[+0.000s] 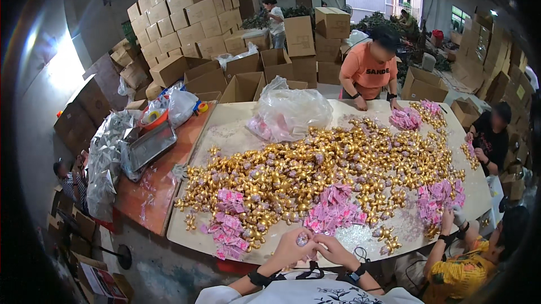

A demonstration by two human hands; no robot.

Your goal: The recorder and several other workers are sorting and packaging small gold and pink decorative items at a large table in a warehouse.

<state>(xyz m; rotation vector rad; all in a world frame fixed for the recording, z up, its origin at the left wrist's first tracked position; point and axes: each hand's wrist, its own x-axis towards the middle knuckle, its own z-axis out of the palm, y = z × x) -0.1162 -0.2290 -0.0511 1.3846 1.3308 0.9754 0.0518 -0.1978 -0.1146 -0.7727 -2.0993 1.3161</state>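
Both my hands meet at the near edge of the table, close to my body. My left hand (286,249) is closed round a small shiny, clear-and-purplish round piece (302,240); the rest of it is hidden by the fingers. Beside it, my right hand (336,251) has its fingers pinched together against the left fingers, and what they grip is too small to name. Just beyond the hands lies a pile of small pink printed packets (336,214). A broad heap of shiny gold figurines (282,163) spreads behind, several with purplish clear parts.
More pink packets (230,228) lie at left. A large clear plastic bag (296,109) sits on the far side of the pale table (211,247). A red-brown table (152,200) holds a metal tray (151,146). Co-workers (369,70) stand around; cardboard boxes (194,19) are stacked behind.
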